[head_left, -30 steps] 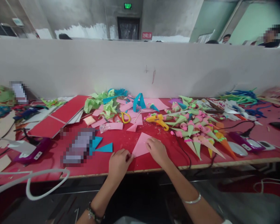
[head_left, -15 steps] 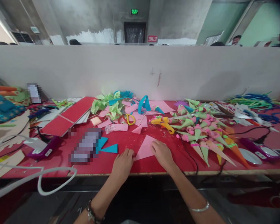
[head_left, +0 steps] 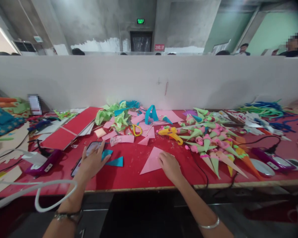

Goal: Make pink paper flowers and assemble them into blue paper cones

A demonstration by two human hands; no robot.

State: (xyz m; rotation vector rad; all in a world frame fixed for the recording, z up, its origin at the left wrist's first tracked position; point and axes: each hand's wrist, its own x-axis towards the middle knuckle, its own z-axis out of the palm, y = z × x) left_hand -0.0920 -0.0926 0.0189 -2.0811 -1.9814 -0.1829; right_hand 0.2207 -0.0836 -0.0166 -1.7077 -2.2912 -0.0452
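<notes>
A pink sheet of paper (head_left: 150, 161) lies at the front of the red table. My right hand (head_left: 170, 167) rests at the sheet's right edge with its fingers curled onto it. Over on the left, my left hand (head_left: 93, 161) is spread across a phone (head_left: 91, 147), fingers apart, covering much of its screen. Whether the fingertips touch the glass, I cannot tell. Just right of that hand lie blue paper pieces (head_left: 116, 162), one of them a triangle.
Behind the hands are a yellow glue gun (head_left: 172, 133), yellow-handled scissors (head_left: 138, 130) and paper scraps. Several paper cones (head_left: 211, 145) crowd the right side. A purple power strip (head_left: 44, 163) and a looping white cable (head_left: 52, 182) are at left. A pale partition (head_left: 109, 79) closes the back.
My left hand has left the pink paper and moved left over the phone, its fingers spreading. My right hand stays at the sheet's right edge. The view has tilted slightly.
</notes>
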